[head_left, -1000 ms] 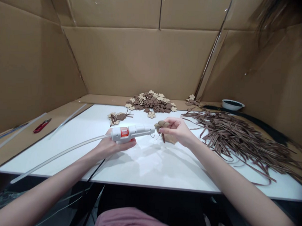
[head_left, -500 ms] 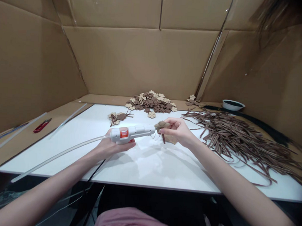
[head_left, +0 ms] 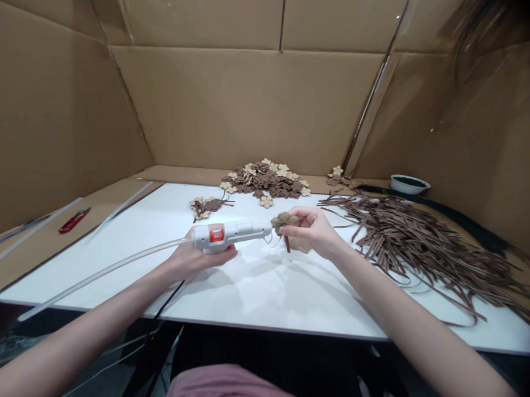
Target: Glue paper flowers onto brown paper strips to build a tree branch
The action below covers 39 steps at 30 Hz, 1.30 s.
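A brown flower (head_left: 284,220) is held above the white table (head_left: 252,297), pinched between the closed thumb and fingertips of the right hand (head_left: 310,228) — its petals left jutting past them toward the glue gun (head_left: 232,232). The gun's nozzle is held at the petals' edge; its body is gripped by the curled fingers of the left hand (head_left: 201,257). Beyond — a flower pile (head_left: 270,180).

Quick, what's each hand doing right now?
Left hand: closed around a white glue gun.
Right hand: fingers pinching a brown flower piece at the gun's nozzle.
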Tool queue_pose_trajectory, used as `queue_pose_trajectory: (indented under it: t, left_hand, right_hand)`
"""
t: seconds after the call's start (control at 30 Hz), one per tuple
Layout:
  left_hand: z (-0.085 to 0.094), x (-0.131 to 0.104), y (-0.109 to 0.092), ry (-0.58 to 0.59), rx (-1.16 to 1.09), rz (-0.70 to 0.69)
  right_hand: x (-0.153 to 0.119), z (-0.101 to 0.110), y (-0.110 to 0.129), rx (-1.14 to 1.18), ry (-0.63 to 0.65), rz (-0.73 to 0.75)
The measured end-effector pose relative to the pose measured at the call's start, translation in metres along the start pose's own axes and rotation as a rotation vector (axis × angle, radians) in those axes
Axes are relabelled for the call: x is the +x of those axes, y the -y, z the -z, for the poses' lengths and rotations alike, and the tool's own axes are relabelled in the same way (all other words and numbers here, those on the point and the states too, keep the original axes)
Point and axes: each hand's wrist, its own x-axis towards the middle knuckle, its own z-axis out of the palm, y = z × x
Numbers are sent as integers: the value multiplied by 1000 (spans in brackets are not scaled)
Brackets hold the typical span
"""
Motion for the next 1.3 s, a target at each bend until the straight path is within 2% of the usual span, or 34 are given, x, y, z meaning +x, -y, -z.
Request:
queue_pose_trajectory:
  t: [0.4,0.6,1.0,1.3]
  left_hand:
    - [0,-1,-3,-7,-9,-8]
    - [2,-1,-1,17,-22,-47]
    - [4,-2,1,51,-3,-13]
    - [6,-3,4,66,34,-33]
  right_hand:
    - [0,0,0,4,-4,3]
    - [0,1,-1,32,2,1]
    - [0,0,2,127,23,-43]
    - [0,2,-1,107,29,-48]
